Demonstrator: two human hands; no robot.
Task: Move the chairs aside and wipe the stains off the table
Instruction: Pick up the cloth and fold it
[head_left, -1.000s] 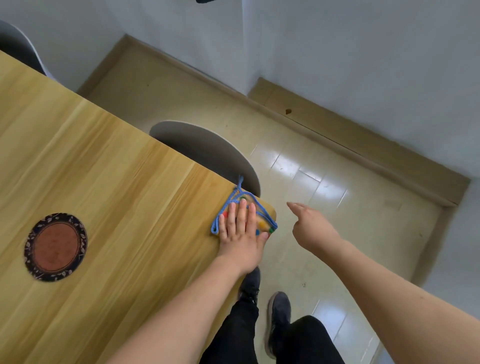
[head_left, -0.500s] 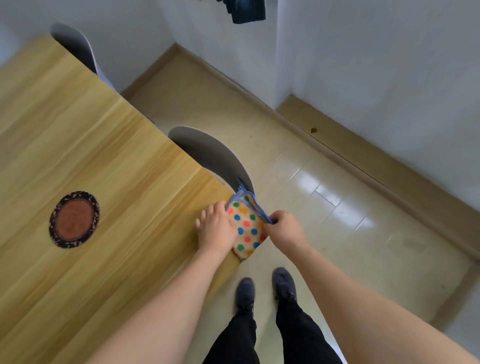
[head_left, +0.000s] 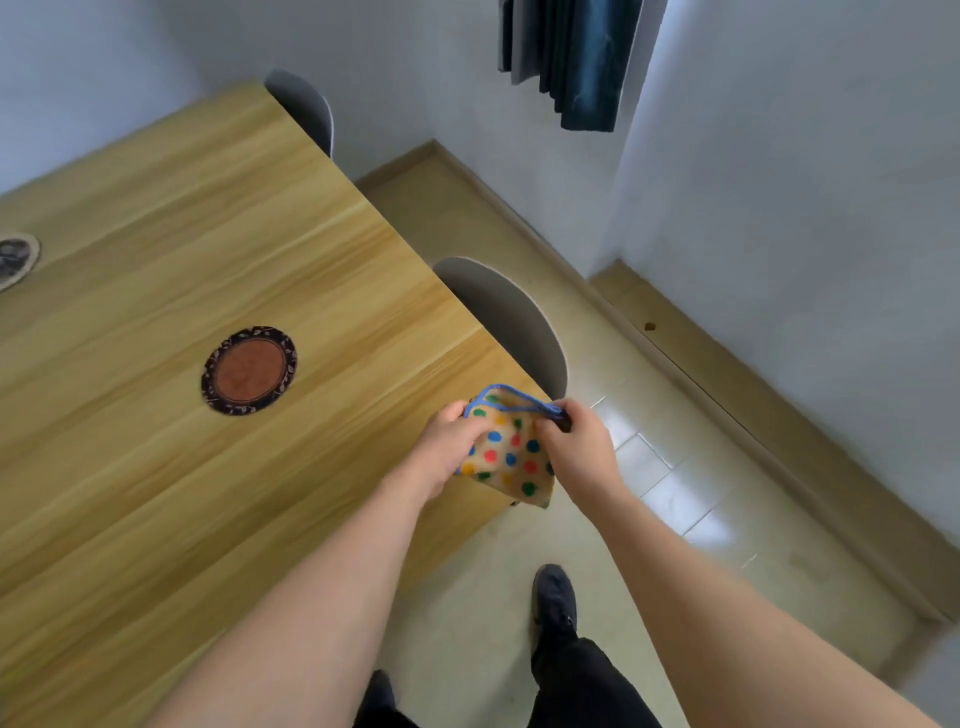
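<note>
A soft, light polka-dotted tan cloth with blue edging (head_left: 506, 452), likely best gripped by its hem, was pinched at lower centre between left hand (head_left: 451, 448) and right hand (head_left: 579, 446).

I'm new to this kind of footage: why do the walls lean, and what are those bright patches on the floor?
Head view: the wide-angle lens bends straight lines, so the wall and table edges splay outward; the bright patches are light glaring off the glossy floor tiles; the table grain looks slightly smeared, likely from head motion.

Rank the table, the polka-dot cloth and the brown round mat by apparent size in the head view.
1. table, by far the largest
2. polka-dot cloth and brown round mat: alike in apparent size, and the cloth is folded, so unranked
</note>
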